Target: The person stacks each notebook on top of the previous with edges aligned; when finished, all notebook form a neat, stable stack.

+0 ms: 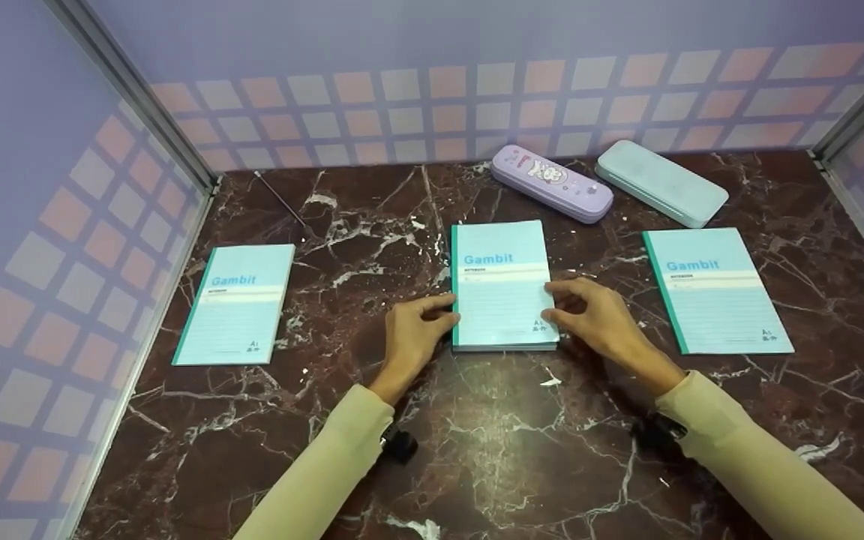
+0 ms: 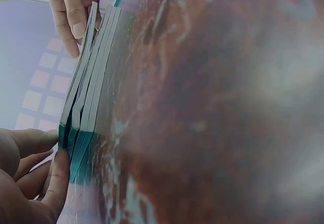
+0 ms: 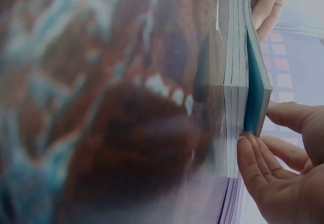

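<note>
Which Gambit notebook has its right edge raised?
The top notebook in the middle stack, by the right hand: a gap shows beneath; lower ones lie close; left notebook and right notebook lie flat.

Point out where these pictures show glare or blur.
Head view: pale glare on the dark red-brown marbled tabletop, below the centre stack of light-blue, green-spined paper notebooks; left wrist view: tabletop heavily blurred, notebook edges sharper; right wrist view: tabletop again blurred, notebook edges sharper.

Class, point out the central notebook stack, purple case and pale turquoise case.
Central notebook stack (image 1: 503,286), head view: top cover.
Purple case (image 1: 552,181), head view: lid.
Pale turquoise case (image 1: 662,178), head view: lid.
</note>
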Tool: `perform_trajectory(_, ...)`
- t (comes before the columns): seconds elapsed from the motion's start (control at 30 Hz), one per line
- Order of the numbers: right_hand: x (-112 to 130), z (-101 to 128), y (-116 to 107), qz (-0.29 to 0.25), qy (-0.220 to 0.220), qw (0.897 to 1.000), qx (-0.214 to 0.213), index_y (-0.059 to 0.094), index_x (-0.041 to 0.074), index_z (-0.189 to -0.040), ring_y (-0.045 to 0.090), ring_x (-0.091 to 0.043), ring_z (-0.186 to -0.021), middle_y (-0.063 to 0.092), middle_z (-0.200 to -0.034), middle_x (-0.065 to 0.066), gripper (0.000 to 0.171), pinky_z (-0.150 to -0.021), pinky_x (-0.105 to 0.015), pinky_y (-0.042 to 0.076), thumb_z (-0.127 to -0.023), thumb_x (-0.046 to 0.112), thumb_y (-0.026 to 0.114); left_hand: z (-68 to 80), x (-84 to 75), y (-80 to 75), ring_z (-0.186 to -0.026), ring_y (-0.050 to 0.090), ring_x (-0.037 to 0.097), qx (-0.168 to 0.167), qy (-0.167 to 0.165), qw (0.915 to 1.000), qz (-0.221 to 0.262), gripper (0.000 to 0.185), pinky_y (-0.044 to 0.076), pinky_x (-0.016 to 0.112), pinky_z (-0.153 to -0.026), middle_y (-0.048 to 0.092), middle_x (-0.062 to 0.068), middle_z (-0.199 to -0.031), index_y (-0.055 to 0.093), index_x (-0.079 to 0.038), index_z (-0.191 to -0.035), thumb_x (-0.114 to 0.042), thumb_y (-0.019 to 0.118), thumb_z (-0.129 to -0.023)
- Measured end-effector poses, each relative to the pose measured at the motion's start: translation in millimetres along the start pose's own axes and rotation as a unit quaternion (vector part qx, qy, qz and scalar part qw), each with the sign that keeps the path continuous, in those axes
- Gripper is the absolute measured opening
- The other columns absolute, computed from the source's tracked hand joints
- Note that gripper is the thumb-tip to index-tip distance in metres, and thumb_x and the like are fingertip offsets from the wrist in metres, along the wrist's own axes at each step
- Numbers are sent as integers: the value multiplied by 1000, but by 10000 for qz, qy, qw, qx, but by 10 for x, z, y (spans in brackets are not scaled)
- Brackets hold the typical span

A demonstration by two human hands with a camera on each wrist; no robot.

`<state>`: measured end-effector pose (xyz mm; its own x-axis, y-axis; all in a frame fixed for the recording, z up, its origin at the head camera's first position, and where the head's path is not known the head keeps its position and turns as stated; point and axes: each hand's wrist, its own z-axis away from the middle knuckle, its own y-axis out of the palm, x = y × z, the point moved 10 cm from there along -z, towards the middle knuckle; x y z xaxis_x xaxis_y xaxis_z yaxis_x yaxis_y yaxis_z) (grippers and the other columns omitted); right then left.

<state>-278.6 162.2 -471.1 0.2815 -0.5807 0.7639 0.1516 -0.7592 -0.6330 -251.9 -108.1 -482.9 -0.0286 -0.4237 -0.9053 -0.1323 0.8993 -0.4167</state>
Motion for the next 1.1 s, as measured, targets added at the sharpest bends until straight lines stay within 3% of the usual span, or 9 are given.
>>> perform_trajectory(0.23, -13, 38, -8, 18, 12, 9999, 104, 71, -4, -130, 75, -32, -97, 74, -114, -17, 44, -84, -35, 62, -91, 9, 86, 40, 14, 8, -82, 77, 15, 169, -33, 9998, 78, 29, 59, 26, -63, 81, 5, -93, 82, -8, -119, -8, 86, -91)
perform_trajectory(0.43, -22, 116, -4, -1, -18, 9991, 430, 67, -4, -137, 75, -33, -102, 76, -115, -18, 52, -89, -43, 62, -92, 11, 86, 122, -11, 26, -92, 78, 22, 614, -19, 9981, 0, 40, 64, 30, -76, 80, 12, -105, 77, -2, -126, -9, 88, -88)
perform_trajectory(0.63, 35, 230, 9, 204, -249, 9969, 719, 63, -5, -143, 69, -41, -118, 70, -130, -24, 61, -103, -53, 55, -90, 11, 87, 202, -49, 43, -98, 78, 29, 876, 81, 9960, -140, 51, 64, 27, -81, 77, 21, -114, 74, 2, -130, -5, 92, -83)
perform_trajectory(0.77, 98, 271, 33, 545, -515, 9945, 736, 64, -5, -142, 65, -43, -124, 66, -136, -25, 59, -107, -55, 52, -89, 10, 87, 237, -82, 69, -98, 78, 30, 936, 211, 9945, -426, 52, 63, 27, -83, 77, 22, -112, 73, 2, -131, 1, 91, -82)
perform_trajectory(1.1, 172, 298, 98, 832, -948, 9900, 627, 65, -8, -138, 68, -45, -118, 68, -131, -27, 60, -103, -53, 54, -84, 2, 89, 252, -106, 80, -97, 78, 32, 760, 461, 9935, -705, 48, 63, 27, -82, 77, 23, -111, 74, 4, -128, 10, 86, -82)
